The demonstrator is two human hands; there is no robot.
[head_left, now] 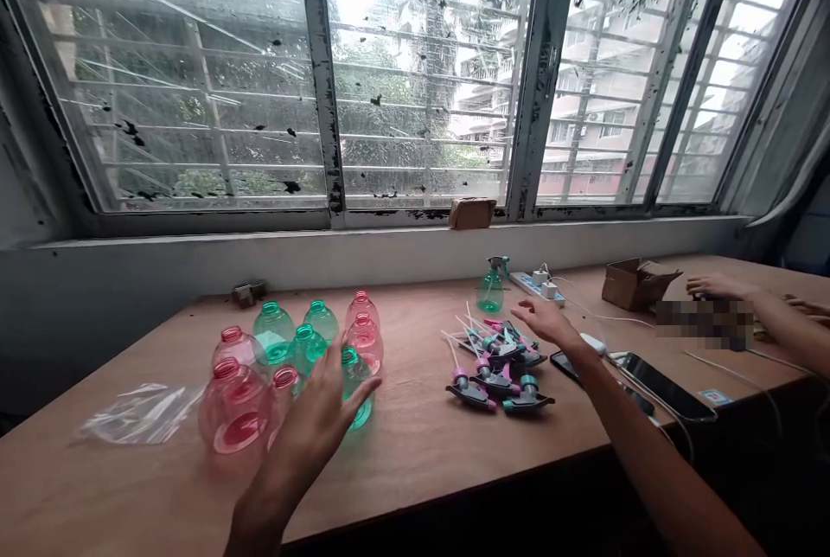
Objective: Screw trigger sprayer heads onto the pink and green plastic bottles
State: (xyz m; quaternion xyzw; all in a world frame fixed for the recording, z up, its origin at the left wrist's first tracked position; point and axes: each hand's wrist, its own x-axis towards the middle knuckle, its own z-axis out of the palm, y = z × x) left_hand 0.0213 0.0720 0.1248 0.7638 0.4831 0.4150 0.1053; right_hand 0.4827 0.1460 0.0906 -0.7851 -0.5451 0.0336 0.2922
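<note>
Clear plastic bag: thin, crinkled | Pink bottles, green bottles, table's left: rounded, translucent; likely light, slick; hold by neck | Left hand, before bottles: thumb apart, contact unclear | Trigger heads, piled centre-right: probably stiff; grip collars | Right hand, beside heads: fingers loosely spread, nothing visibly held
</note>
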